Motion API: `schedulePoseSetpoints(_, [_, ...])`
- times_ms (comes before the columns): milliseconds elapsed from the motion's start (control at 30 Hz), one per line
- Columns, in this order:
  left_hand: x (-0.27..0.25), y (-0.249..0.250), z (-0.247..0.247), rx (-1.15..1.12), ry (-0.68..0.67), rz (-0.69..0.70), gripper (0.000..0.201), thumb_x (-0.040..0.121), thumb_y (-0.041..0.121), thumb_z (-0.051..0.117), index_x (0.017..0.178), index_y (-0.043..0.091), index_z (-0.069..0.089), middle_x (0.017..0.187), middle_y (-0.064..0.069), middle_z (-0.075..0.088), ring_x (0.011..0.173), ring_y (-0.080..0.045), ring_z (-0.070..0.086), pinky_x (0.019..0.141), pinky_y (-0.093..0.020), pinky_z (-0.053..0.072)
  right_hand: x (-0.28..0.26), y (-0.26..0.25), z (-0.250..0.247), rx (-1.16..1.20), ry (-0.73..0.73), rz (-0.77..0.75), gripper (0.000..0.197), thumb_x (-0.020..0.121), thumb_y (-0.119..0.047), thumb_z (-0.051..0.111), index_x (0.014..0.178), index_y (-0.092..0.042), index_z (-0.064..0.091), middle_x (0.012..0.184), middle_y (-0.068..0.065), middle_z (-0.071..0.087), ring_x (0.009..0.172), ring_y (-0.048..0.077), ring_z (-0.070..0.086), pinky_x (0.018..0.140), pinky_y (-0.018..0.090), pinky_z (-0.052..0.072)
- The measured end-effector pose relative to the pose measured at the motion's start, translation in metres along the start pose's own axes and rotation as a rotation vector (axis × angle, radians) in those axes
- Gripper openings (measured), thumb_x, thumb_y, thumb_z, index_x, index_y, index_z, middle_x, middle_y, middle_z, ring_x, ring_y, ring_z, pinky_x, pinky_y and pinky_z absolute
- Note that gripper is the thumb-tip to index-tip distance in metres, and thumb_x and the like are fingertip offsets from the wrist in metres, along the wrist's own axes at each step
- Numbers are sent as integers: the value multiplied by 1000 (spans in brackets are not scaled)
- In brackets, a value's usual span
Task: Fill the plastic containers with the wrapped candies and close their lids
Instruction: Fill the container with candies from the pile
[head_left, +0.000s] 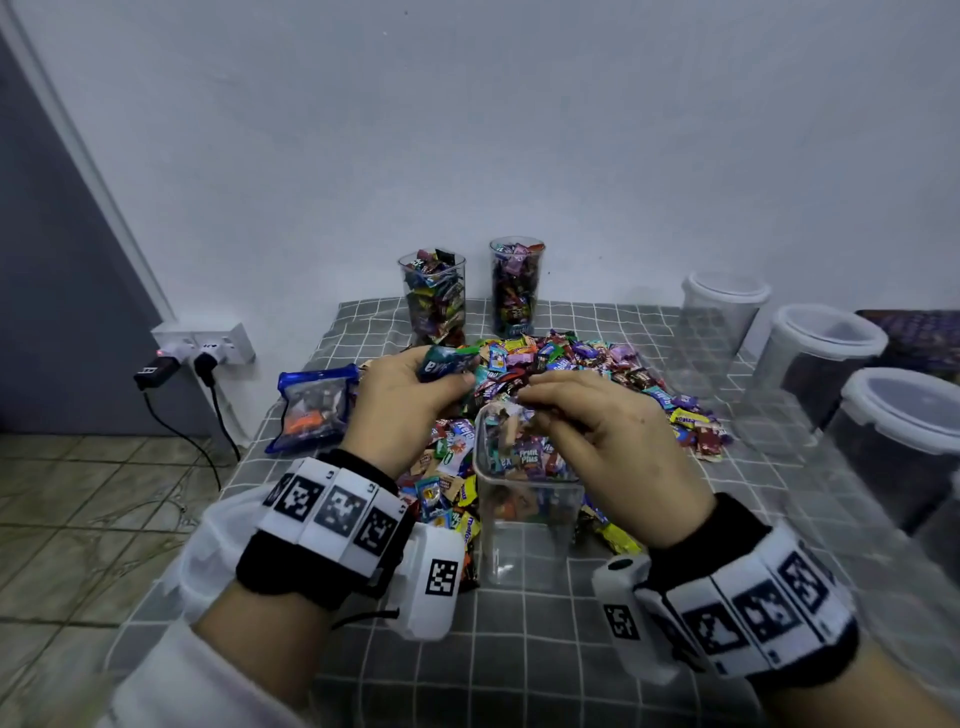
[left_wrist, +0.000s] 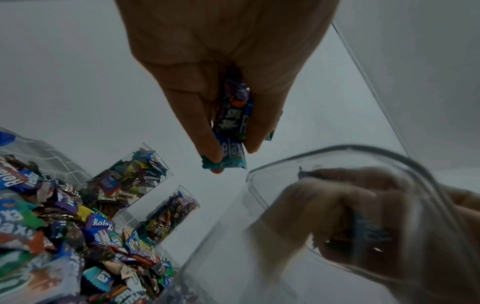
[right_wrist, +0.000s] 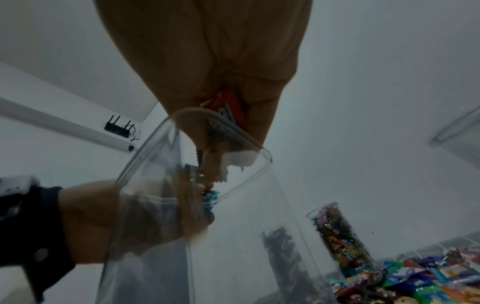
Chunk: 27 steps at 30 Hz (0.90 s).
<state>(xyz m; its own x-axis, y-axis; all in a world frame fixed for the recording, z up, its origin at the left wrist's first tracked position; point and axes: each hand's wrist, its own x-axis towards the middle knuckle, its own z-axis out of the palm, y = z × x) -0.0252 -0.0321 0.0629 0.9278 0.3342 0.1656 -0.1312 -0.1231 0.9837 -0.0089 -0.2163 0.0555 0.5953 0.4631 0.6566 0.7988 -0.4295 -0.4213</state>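
Observation:
A clear square plastic container (head_left: 524, 540) stands open near the table's front, seemingly with nothing in it; the candies seen through its walls lie behind it. My right hand (head_left: 587, 431) hovers over its rim (right_wrist: 249, 144), gripping a bunch of wrapped candies (right_wrist: 228, 111). My left hand (head_left: 415, 395) is held just left of the container and above the heap, gripping several wrapped candies (left_wrist: 233, 123), a blue "Relaxa" one lowest. A big heap of wrapped candies (head_left: 582, 374) covers the middle of the table.
Two tall clear cups (head_left: 434, 296) (head_left: 515, 283) full of candies stand at the back. Three clear containers with white lids (head_left: 722, 317) (head_left: 815, 358) (head_left: 904, 431) line the right side. A blue zip pouch (head_left: 314, 408) lies at the left. The table has a grey checked cloth (head_left: 519, 665).

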Motion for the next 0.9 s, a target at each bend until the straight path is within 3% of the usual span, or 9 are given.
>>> schedulePoseSetpoints(133, [-3,3,3,-14,-15,19,24,80,-3,66,78,21,71,80,-3,72,86,-26,68,84,-40,55,-4,-3,4,-87,-23,-6,22,82,-23,57,96,-18,74,109,-2,70,99,15,66,81,26,52])
schedulePoseSetpoints(267, [-8,8,6,-54,-35,34,22,82,-6,62,81,16,68,79,-2,69,72,-12,66,63,-20,55,-8,-4,8,-40,-46,19,25,80,-21,60,101,-15,73,115,2,68,106,18,64,92,31,50])
schedulePoseSetpoints(367, [-12,12,9,-63,-41,39,20,83,-6,62,83,14,67,80,-3,68,69,-8,65,60,-15,52,-12,-4,7,51,-85,128,41,80,-38,60,116,-18,66,131,-4,57,121,9,51,102,19,35])
schedulePoseSetpoints(433, [-15,17,11,-77,-49,51,21,83,-6,62,83,15,67,77,1,68,65,-3,65,58,-14,51,-16,-2,6,151,-119,236,68,73,-58,57,131,-22,54,140,-10,45,129,1,38,106,13,25])
schedulePoseSetpoints(533, [-19,23,15,-53,-80,95,24,82,-4,64,80,19,67,76,-1,68,71,-10,64,68,-24,55,-22,2,5,366,-198,432,103,56,-66,63,145,-28,29,147,-15,34,134,-3,31,113,25,26])
schedulePoseSetpoints(600, [-21,24,18,-23,-103,125,25,81,-3,65,80,22,68,80,-5,68,79,-18,62,79,-39,54,-25,6,7,523,-241,507,116,51,-55,76,148,-27,20,139,-20,41,126,-10,40,108,20,34])
schedulePoseSetpoints(667, [-23,23,22,8,-124,143,29,80,-2,67,80,27,69,78,4,71,80,-15,64,82,-40,54,-29,9,10,594,-237,539,118,48,-45,82,147,-27,21,125,-25,49,113,-16,49,99,11,39])
schedulePoseSetpoints(800, [-27,17,29,122,-183,191,30,80,0,68,83,30,69,82,8,72,81,-8,65,80,-27,54,-33,16,14,592,-185,567,103,42,-52,80,133,-38,35,123,-18,56,113,-5,54,100,21,43])
schedulePoseSetpoints(900, [-28,17,28,222,-203,233,22,79,2,71,89,21,72,84,6,71,79,-3,64,75,-15,52,-33,17,15,631,-185,554,82,50,-33,88,119,-39,43,107,-24,64,103,-8,59,85,10,45])
